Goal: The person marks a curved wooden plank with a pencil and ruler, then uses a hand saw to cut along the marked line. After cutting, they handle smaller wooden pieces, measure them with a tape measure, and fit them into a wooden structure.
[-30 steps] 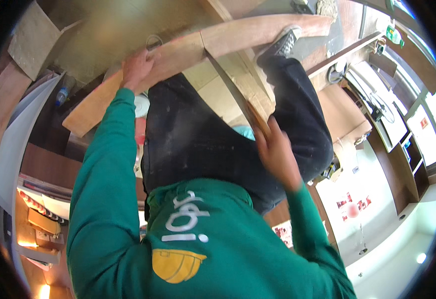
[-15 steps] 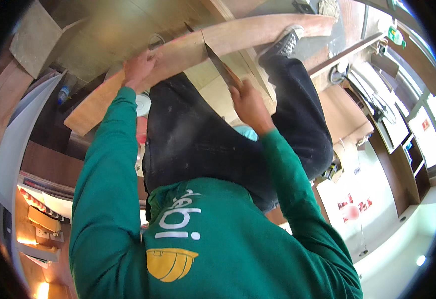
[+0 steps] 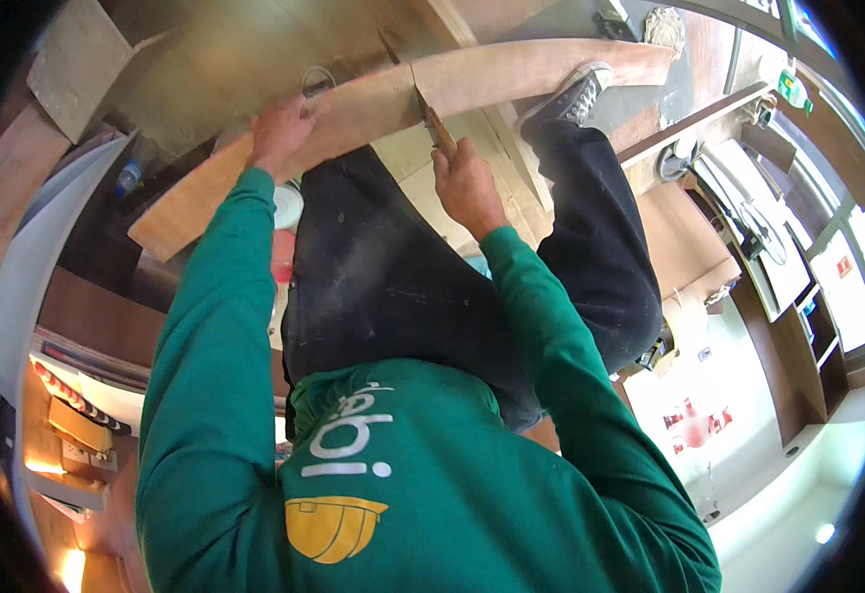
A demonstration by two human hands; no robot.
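At upper centre, the right hand (image 3: 469, 188) is gripping a saw (image 3: 441, 135), the left (image 3: 282, 133) clasping a plank (image 3: 368, 111); slippage could bind the saw.

On the left, a bottle (image 3: 130, 178) with blue on it sits near a curved pale sheet (image 3: 32, 257), and a light (image 3: 72, 570) glows lower down. Toward the upper right are a green-and-white bottle (image 3: 795, 92) and a pale stringy bundle (image 3: 664, 30); beneath them, a brown panel (image 3: 687, 232) and a white wall (image 3: 748, 371) bearing red marks (image 3: 697, 425).
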